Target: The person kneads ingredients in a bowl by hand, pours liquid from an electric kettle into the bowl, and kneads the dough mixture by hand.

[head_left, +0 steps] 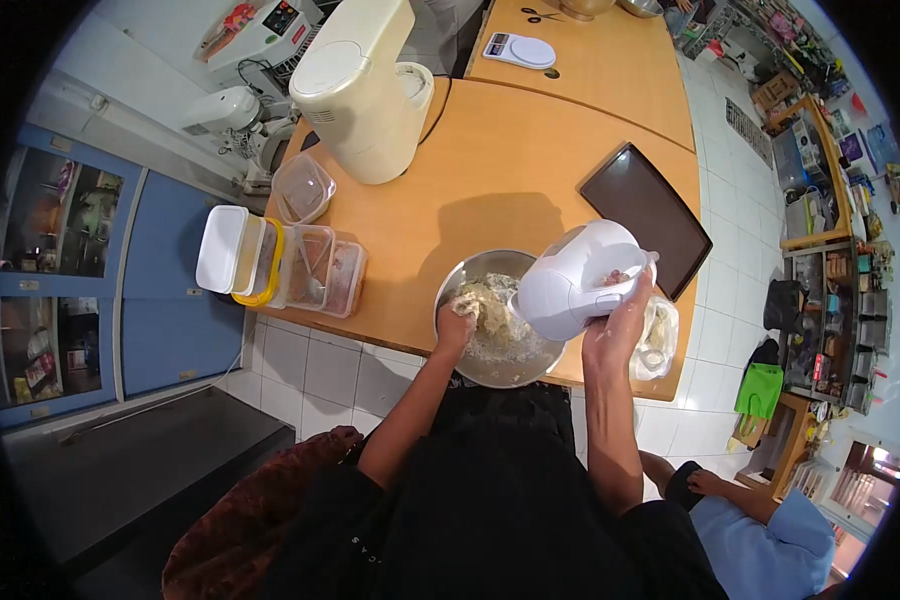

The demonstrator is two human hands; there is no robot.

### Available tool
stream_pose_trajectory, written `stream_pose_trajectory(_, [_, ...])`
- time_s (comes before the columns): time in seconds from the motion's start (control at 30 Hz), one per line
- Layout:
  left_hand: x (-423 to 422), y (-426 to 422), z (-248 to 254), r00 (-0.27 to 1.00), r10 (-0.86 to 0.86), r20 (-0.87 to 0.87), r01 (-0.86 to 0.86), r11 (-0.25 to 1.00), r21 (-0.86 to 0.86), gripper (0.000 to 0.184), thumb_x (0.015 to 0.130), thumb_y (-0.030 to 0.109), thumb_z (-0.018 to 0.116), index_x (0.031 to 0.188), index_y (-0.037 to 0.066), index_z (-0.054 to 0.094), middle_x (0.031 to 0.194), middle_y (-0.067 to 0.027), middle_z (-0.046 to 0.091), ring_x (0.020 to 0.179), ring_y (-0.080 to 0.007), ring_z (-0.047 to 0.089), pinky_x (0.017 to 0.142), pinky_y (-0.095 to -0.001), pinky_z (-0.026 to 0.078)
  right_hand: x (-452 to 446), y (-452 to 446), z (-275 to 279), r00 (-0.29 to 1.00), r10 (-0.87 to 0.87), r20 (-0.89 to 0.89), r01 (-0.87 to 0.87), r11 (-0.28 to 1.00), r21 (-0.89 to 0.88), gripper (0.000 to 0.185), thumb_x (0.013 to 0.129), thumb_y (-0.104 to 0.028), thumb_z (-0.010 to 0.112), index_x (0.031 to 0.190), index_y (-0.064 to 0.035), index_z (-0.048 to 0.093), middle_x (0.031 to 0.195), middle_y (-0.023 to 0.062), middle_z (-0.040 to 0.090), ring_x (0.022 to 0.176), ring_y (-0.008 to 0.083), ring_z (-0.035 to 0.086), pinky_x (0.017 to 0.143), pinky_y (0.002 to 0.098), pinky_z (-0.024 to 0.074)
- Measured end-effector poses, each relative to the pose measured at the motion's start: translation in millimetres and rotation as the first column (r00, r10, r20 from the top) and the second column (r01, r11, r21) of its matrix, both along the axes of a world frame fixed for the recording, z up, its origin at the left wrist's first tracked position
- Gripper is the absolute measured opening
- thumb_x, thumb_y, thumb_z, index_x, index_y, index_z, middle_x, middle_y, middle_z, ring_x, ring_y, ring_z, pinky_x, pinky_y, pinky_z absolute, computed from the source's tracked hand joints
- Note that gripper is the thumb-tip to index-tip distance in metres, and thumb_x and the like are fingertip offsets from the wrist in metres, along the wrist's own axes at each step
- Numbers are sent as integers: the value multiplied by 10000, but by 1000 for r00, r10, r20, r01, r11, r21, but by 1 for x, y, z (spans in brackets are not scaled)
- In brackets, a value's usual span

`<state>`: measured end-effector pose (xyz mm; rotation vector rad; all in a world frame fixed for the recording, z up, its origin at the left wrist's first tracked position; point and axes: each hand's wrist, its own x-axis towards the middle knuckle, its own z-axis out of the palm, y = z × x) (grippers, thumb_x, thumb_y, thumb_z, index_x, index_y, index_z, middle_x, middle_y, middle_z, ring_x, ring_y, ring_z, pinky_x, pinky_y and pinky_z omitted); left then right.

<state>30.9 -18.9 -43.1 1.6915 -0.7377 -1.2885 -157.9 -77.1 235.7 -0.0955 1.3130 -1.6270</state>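
A metal mixing bowl [510,377] sits at the table's near edge, with shaggy pale dough [492,308] and loose flour in it. My left hand [456,326] reaches over the bowl's left rim, its flour-coated fingers curled into the dough. My right hand [615,335] grips a white plastic jug [567,285] by its handle side. The jug is tilted to the left above the bowl's right side and hides part of it. Whether liquid is flowing from it I cannot tell.
A dark baking tray [652,215] and a white plastic bag [656,340] lie right of the bowl. Clear containers [315,268] stand at the left edge, a cream-coloured machine [355,100] behind them. A kitchen scale [518,50] is farther back. A person in blue [765,535] is at lower right.
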Motion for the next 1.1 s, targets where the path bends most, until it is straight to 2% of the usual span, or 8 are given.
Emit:
stream_pose_trajectory(0.17, [3,-3,-6,971,-91,220,104,994,-46,304,783,42,626,1082,11,672,937,-132,715,846,-246,675,793,-351,510,2,3,-8,1000,19,1,-19,1000,3,424,1005,-437,498,1158,-42,518,942,26,518,894,144,527,841,336,461])
stream_pose_trajectory(0.27, [0,-5,5,997,-46,67,38,993,114,332,780,49,637,1108,5,654,953,-154,714,862,-278,679,806,-370,510,7,2,-4,1000,13,-8,-13,999,30,420,999,-447,505,1120,-45,525,905,29,519,867,141,530,816,331,464])
stream_pose_trajectory(0.47, [5,-1,-32,960,-113,257,111,994,23,376,784,44,645,1156,-3,619,915,-146,704,823,-254,666,767,-369,517,8,0,-7,1000,20,-11,-20,1000,-5,429,992,-455,514,1115,-44,527,890,30,521,853,139,530,807,328,466])
stream_pose_trajectory(0.63, [2,-9,53,961,-191,198,179,981,80,437,770,45,673,1198,10,594,926,-192,682,875,-326,654,772,-426,507,-5,-7,-12,999,12,40,-12,1000,-2,407,986,-438,535,1131,-58,535,893,18,532,851,135,535,814,329,468])
stream_pose_trajectory(0.77, [7,-14,30,761,-233,606,403,901,-159,535,714,55,733,1230,57,591,1151,-265,602,1062,-389,609,864,-490,497,-12,-12,-13,998,-4,63,4,1000,-6,372,992,-416,534,1146,-77,537,901,13,534,858,133,534,824,327,468])
stream_pose_trajectory(0.87, [0,-10,48,607,-344,716,546,836,-61,638,651,78,782,1259,103,590,1337,-264,483,1190,-449,522,950,-521,467,-18,-13,-13,997,-15,74,16,1000,-13,354,1005,-394,519,1155,-73,527,912,17,525,860,136,528,825,327,470])
stream_pose_trajectory(0.97, [-11,-1,45,448,-508,736,655,746,116,543,750,107,707,1279,130,588,1401,-240,430,1217,-498,481,948,-498,491,-29,-19,-18,995,-35,91,35,999,-6,315,1013,-370,503,1117,-74,527,891,21,526,855,143,533,826,336,473])
stream_pose_trajectory(1.1, [-23,2,4,335,-413,847,699,712,71,411,865,111,532,1270,132,602,1363,-229,473,1199,-485,496,884,-465,531,-63,-35,-40,992,-27,125,30,999,-29,275,1002,-359,491,946,-93,532,849,42,566,838,186,574,816,381,505])
